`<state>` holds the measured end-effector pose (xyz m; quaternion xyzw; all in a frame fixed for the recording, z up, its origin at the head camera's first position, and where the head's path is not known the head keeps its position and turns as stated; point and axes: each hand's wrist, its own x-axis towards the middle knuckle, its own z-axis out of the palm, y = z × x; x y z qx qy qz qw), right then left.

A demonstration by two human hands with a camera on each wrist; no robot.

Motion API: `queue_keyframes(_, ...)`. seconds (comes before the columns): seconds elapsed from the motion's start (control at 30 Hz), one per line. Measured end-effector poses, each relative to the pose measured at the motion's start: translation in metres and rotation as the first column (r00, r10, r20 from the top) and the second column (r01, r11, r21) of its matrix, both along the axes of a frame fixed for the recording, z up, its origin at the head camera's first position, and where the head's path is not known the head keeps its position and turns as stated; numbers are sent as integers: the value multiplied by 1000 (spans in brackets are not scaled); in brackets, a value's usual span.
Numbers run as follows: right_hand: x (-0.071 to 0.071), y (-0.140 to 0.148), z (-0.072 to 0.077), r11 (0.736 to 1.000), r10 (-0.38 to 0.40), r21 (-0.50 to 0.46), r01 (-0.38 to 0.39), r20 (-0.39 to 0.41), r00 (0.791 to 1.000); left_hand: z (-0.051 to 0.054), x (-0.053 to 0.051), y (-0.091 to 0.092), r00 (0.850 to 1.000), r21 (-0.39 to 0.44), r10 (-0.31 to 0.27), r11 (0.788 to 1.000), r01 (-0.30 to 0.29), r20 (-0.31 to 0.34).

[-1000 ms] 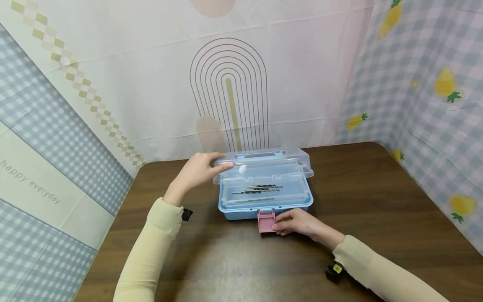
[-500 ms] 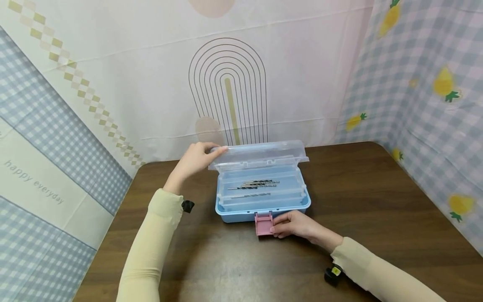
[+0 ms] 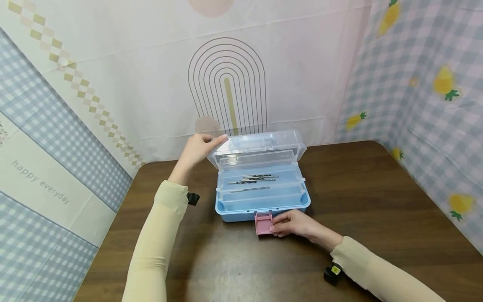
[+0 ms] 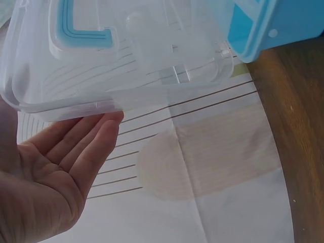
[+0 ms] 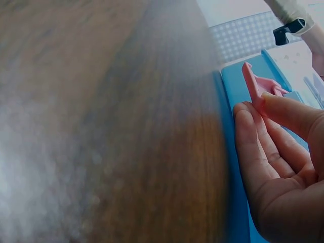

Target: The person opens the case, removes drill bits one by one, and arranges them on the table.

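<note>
A blue box (image 3: 247, 216) with a clear lid (image 3: 260, 142) tilted up at its back stands on the table. Several drill bits (image 3: 256, 179) lie in its clear inner tray (image 3: 234, 196). My left hand (image 3: 198, 149) touches the lid's left edge; in the left wrist view, the hand (image 4: 66, 167) has fairly straight fingers against the rim of the lid (image 4: 152, 93). At the box's front, my right hand (image 3: 302, 226) pinches the pink latch (image 3: 264, 225). From the right wrist view, the thumb and fingers of this hand (image 5: 283, 162) meet on the latch (image 5: 253, 86).
The brown wooden table (image 3: 362, 201) extends on both sides of the box and in front of it. Behind it hangs a pale patterned cloth (image 3: 302, 84), with a checked cloth (image 3: 426, 126) on the right.
The lid has swung up and back with my left hand at its edge, and the inner tray has risen and shows more. My right hand remains on the latch, shifted slightly left.
</note>
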<state>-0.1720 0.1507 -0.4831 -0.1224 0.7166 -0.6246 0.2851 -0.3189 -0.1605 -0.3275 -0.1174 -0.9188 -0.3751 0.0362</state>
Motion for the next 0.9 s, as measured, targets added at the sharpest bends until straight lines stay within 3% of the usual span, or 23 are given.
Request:
queue_keyframes(0.3, 0, 1, -2, 1000, 4, 5, -4, 4, 1000, -2, -15, 1, 996, 106, 35, 993, -44, 82)
queue_keyframes(0.63, 1, 0, 2, 1000, 7, 7, -7, 5, 1000, -1, -32, 2, 983, 220, 32, 973, -73, 183)
queue_keyframes(0.9, 2, -1, 4, 1000, -4, 5, 4, 11, 1000, 0, -44, 4, 974, 263, 39, 960, -99, 225)
